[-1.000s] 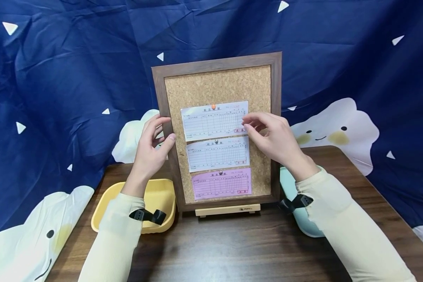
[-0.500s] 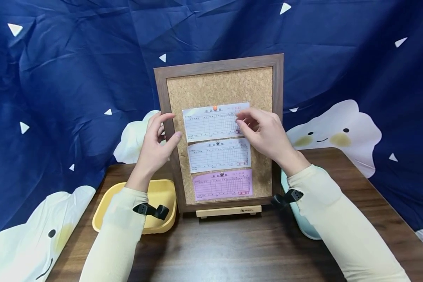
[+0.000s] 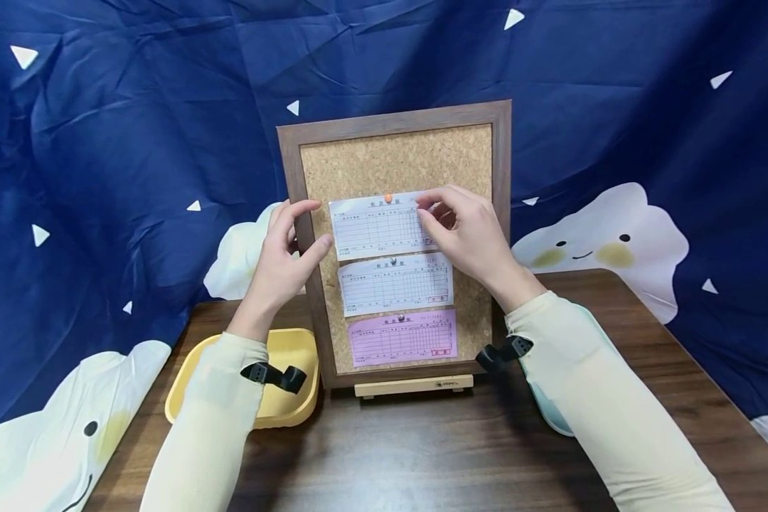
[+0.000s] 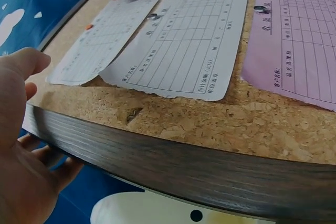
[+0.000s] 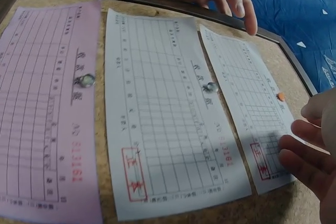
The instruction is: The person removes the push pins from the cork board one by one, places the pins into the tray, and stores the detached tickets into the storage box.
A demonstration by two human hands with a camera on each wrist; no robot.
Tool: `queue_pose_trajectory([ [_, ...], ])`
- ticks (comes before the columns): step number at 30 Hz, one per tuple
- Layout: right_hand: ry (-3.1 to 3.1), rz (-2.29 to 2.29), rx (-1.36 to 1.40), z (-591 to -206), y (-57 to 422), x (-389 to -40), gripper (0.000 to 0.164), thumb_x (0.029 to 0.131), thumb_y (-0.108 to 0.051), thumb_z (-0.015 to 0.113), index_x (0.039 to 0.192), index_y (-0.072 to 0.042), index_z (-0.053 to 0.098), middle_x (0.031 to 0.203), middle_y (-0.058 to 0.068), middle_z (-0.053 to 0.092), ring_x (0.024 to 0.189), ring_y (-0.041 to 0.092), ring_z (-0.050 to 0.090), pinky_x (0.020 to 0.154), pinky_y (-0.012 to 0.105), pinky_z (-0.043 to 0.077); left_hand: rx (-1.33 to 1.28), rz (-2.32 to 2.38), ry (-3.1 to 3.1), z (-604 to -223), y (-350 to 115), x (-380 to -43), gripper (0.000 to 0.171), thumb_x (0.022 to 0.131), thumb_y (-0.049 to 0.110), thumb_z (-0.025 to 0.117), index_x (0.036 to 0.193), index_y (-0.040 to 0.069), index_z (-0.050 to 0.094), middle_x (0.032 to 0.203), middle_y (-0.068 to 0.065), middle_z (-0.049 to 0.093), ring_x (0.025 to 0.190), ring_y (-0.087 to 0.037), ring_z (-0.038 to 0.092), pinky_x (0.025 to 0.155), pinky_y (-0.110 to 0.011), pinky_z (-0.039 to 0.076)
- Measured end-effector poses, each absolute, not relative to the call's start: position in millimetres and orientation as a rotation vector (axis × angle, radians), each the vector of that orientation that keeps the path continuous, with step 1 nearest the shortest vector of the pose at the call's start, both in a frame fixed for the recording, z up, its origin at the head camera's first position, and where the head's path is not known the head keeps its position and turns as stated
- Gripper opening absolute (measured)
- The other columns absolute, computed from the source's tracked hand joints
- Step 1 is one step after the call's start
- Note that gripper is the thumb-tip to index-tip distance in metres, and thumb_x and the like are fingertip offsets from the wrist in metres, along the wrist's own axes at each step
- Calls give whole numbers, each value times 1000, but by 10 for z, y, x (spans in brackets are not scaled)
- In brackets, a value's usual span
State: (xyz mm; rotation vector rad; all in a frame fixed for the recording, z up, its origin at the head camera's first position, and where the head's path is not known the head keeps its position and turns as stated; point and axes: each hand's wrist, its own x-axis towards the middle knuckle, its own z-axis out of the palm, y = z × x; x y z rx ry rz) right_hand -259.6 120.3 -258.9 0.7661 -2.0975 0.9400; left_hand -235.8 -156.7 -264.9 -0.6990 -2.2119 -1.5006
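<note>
Three slips (image 3: 397, 286), dark tabletop (image 3: 397, 455), blue backdrop (image 3: 147, 128)

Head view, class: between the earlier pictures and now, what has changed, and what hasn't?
The right hand has moved left and slightly up across the top white slip, toward the orange pin. The left hand has edged right, further over the frame. Nothing was visibly grasped or released. The top white slip, middle white slip and pink slip stay pinned to the corkboard.
</note>
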Motion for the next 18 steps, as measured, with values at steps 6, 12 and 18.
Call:
queue_pose_trajectory([
  [6,-2153,965,753,-2539,1151,-2615,18,90,-16,64,105,-8,69,91,2,69,73,12,61,66,28,50,-726,-1516,-2207,-2620,-1549,-2380,47,89,8,64,133,6,48,142,-14,29,126,-26,40,96,-45,41],
  [12,-2177,964,736,-2514,1090,-2647,18,90,-17,63,105,-8,69,88,3,70,70,12,61,66,27,50,-766,-1490,-2169,-2615,-1524,-2406,50,87,4,65,133,2,47,126,-19,35,107,-28,43,86,-37,41],
  [18,-2197,969,727,-2473,1008,-2672,18,91,-20,64,104,-10,68,85,1,69,68,11,60,65,26,48,-751,-1438,-2172,-2627,-1498,-2426,51,86,6,66,134,4,48,125,-19,36,108,-28,41,87,-37,39],
])
